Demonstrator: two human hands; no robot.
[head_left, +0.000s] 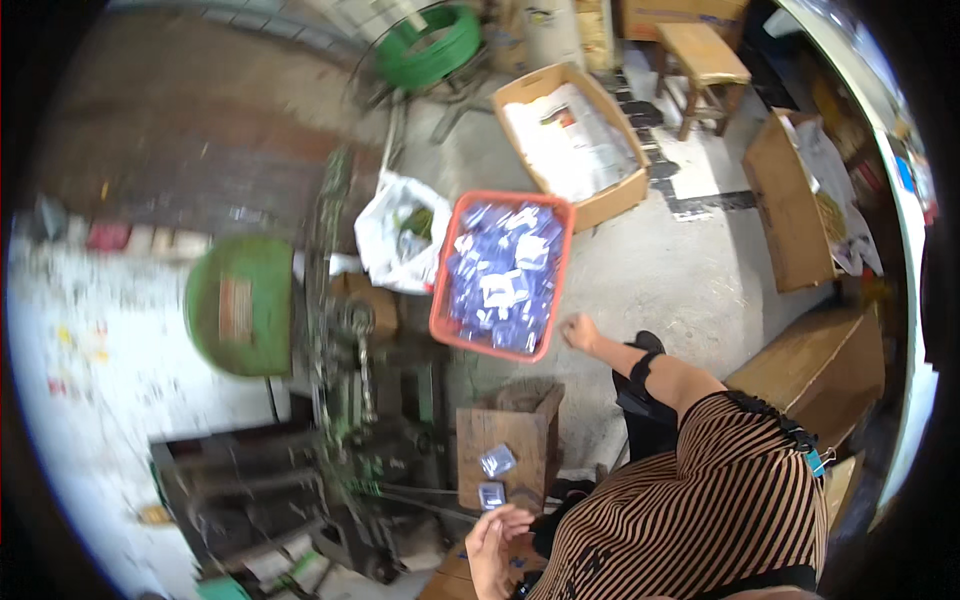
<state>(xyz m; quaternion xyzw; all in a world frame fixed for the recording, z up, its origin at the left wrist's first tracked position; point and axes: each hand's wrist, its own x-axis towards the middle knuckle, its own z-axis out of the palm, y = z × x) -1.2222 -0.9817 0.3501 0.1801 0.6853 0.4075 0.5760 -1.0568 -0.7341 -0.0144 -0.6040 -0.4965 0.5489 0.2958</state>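
A salmon-red plastic crate (441, 295) holds a heap of small clear packets with blue-violet contents (505, 275). Just off its lower right corner is my right hand (579, 332), fingers curled closed; what they hold, if anything, is hidden. My left hand (496, 535) is low in the picture with fingers stretched out and slightly bent, and nothing shows in it. Right above it, one blue packet (491, 495) lies at the near edge of a wooden box (480, 430). A second blue packet (497, 460) rests a little farther up on that box.
Left of me stands a dark machine with a green rounded cover (240, 308). A white plastic bag (385, 230) leans beside the crate. Behind are a paper-lined cardboard box (610, 208), a green wire coil (430, 60) and a wooden stool (703, 52). More cardboard boxes (790, 215) line the right.
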